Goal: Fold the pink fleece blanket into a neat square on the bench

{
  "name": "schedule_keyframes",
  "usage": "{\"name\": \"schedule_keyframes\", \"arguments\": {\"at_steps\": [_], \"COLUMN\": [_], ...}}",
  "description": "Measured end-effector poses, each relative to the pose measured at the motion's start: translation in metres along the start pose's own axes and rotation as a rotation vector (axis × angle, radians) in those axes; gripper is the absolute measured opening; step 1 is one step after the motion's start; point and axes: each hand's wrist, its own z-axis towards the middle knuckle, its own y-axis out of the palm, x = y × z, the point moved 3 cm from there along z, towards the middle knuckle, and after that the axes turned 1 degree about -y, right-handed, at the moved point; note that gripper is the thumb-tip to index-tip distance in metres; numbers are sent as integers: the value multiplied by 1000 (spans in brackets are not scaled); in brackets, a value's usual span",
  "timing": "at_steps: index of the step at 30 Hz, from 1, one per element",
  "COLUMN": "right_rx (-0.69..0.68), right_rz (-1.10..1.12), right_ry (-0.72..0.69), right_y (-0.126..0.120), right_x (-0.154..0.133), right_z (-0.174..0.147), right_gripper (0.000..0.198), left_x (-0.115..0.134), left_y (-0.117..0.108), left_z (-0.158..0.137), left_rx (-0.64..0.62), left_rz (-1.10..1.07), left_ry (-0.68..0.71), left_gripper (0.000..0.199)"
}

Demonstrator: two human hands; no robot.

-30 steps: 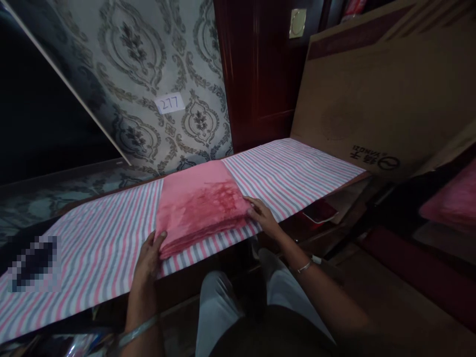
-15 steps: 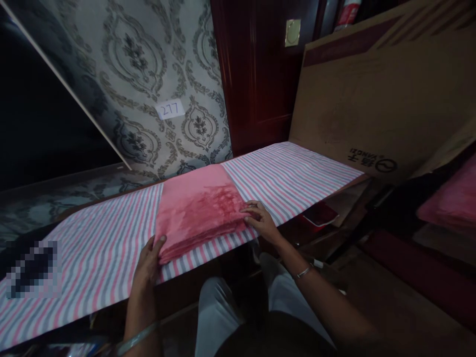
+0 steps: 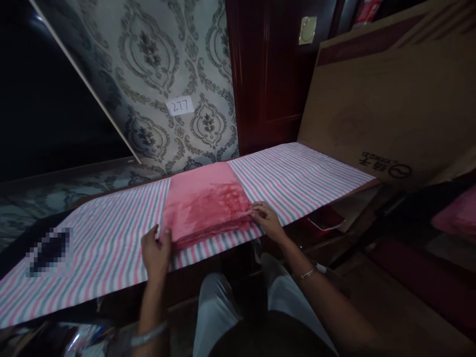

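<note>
A flat stack of thin pink plastic bags [image 3: 201, 198] lies on a striped cloth [image 3: 122, 223]. Its upper sheet shows darker, wrinkled red patches, and layered edges face me. My left hand [image 3: 156, 248] grips the near left corner, thumb on top and the fingers along the side. At the near right corner, my right hand [image 3: 268, 219] pinches the edge of the sheets between thumb and fingers. Parts of both corners are hidden by the fingers.
A large cardboard sheet [image 3: 372, 94] stands at the right end of the cloth-covered table. Behind are patterned wallpaper with a paper label [image 3: 180, 105] and a dark red door [image 3: 266, 74]. A dark screen [image 3: 55, 99] is at left. More pink material [image 3: 457, 213] lies far right.
My left hand has shifted its hold at the left corner, with fingers lifted and thumb further over the stack. My right hand stays at the right corner. The view has shifted slightly.
</note>
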Motion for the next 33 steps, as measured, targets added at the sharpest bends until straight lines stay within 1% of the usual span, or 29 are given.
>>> {"name": "schedule_keyframes", "arguments": {"at_steps": [1,2,3,4,5,6,7,8,11,13,16,18,19,21,24,27,30,33], "right_rx": [7,14,22,32,44,56,64,68,67,85,192,244,243,189,109,85,88,111], "right_rz": [6,8,7,5,2,-2,-6,-13,-59,-100,-163,-234,-278,-380,-539,-637,-655,-651], "right_ry": [1,2,5,9,13,18,22,23,4,-10,-57,-121,-165,-263,-384,-413,-420,-438], "right_y": [0,0,1,1,1,1,1,1,2,5,8,12,15,20,24,27,30,33], "right_x": [1,1,2,3,5,5,6,6,3,-2,-12,-19,-22,-27,-31,-32,-33,-34], "right_z": [0,0,0,0,0,0,0,1,2,0,-10,-21,-26,-33,-36,-31,-28,-27], "right_gripper": [19,19,20,21,22,23,23,23,21,17,9,10,13,21,28,28,27,25], "left_x": [10,21,33,43,53,60,66,70,74,72,68,67,66,66,66,66,65,64], "left_y": [1,5,14,24,36,47,57,66,80,82,83,83,83,83,83,79,75,75], "left_z": [-8,-17,-28,-38,-47,-54,-57,-59,-51,-45,-40,-40,-40,-41,-43,-48,-53,-54], "left_rx": [95,140,130,81,7,-57,-110,-144,-195,-216,-234,-227,-215,-180,-145,-133,-139,-162], "left_rz": [105,172,202,211,216,226,240,257,278,261,204,180,177,181,189,175,155,181], "left_ry": [184,377,564,725,853,937,981,991,930,898,888,883,882,897,958,1018,1035,1030], "left_gripper": [52,51,49,45,40,36,33,29,22,22,20,20,20,21,22,22,19,19]}}
